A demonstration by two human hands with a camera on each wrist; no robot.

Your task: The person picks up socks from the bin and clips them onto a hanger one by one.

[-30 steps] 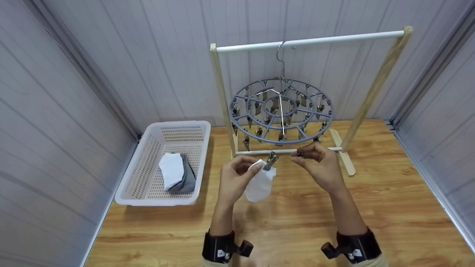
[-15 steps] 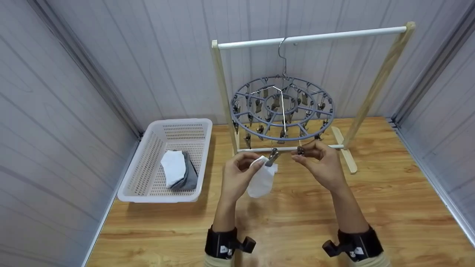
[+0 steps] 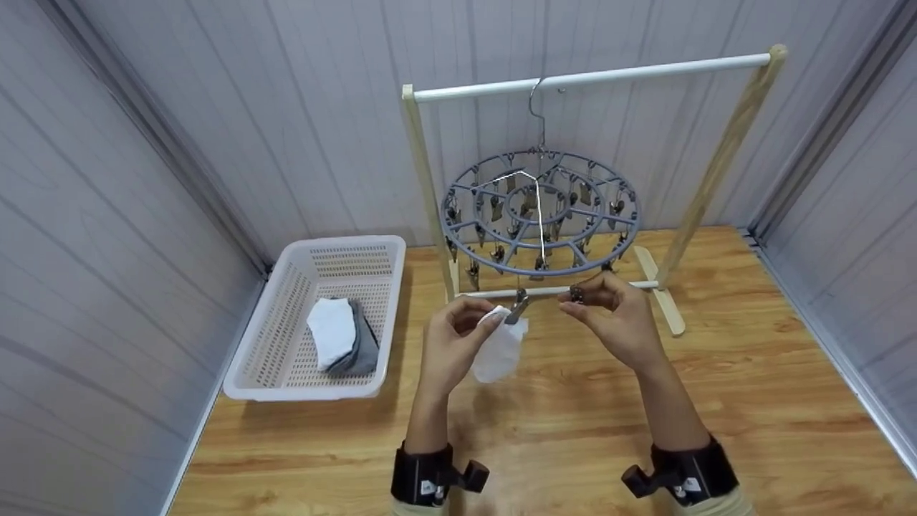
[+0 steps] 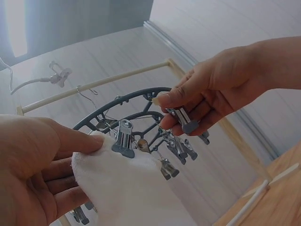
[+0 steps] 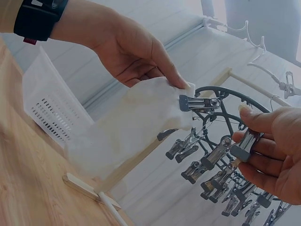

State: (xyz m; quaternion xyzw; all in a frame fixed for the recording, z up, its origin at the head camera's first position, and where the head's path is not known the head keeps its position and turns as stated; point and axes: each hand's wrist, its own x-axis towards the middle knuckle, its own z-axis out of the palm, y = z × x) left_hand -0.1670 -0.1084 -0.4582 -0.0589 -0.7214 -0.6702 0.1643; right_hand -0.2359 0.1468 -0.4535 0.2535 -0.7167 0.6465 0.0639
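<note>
The left hand (image 3: 451,347) pinches the top edge of a white sock (image 3: 499,355) between thumb and fingers. A metal clip (image 4: 124,139) with grey tips is clamped on that edge, right beside the left thumb. The right hand (image 3: 622,326) holds another clip (image 5: 245,145) between thumb and fingers, a short way right of the sock and not touching it. Both clips hang at the near side of a round grey-blue hanger (image 3: 539,274) with several other clips, and its hook (image 3: 536,100) is over the white bar.
A white basket (image 3: 243,358) stands at the left on the wooden table (image 3: 559,444), with a white sock (image 3: 332,333) and grey cloth (image 3: 365,347) inside. The rack's wooden posts (image 3: 723,168) rise on both sides of the hanger, and a wooden foot (image 3: 670,312) lies right.
Little differs: the head view shifts slightly, while both hands keep their holds on the sock and the right clip.
</note>
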